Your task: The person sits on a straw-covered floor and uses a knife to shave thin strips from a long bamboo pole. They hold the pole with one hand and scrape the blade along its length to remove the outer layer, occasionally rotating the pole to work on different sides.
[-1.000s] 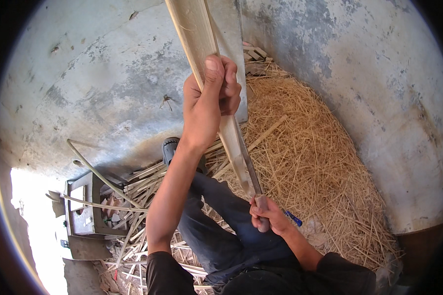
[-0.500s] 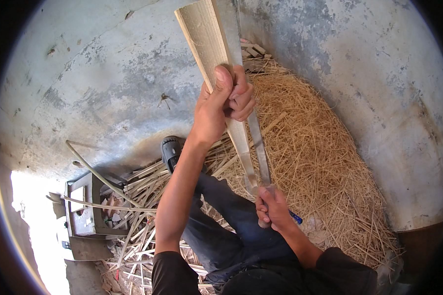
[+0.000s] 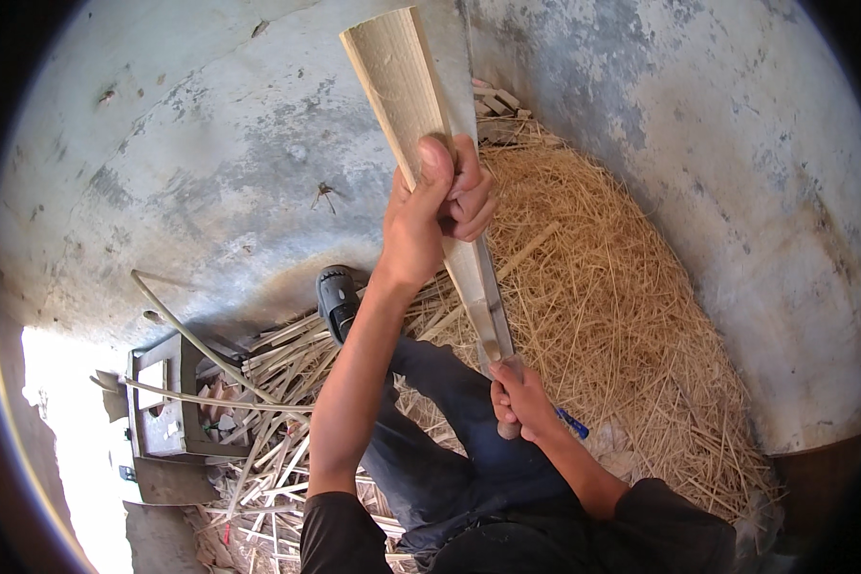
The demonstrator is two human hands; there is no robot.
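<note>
Head view: one long split bamboo slat (image 3: 407,86) raised upright over the straw pile (image 3: 622,316); left hand (image 3: 429,215) clamped around the slat's middle, right hand (image 3: 517,402) closed on one knife (image 3: 493,316) wedged into the slat's lower end

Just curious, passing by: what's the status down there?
Left hand grips slat. Right hand holds blade against its edge. Straw behind, nothing blocking.

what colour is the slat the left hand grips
Pale tan wood slat, clearest in the head view, gripped by the left hand.
</note>
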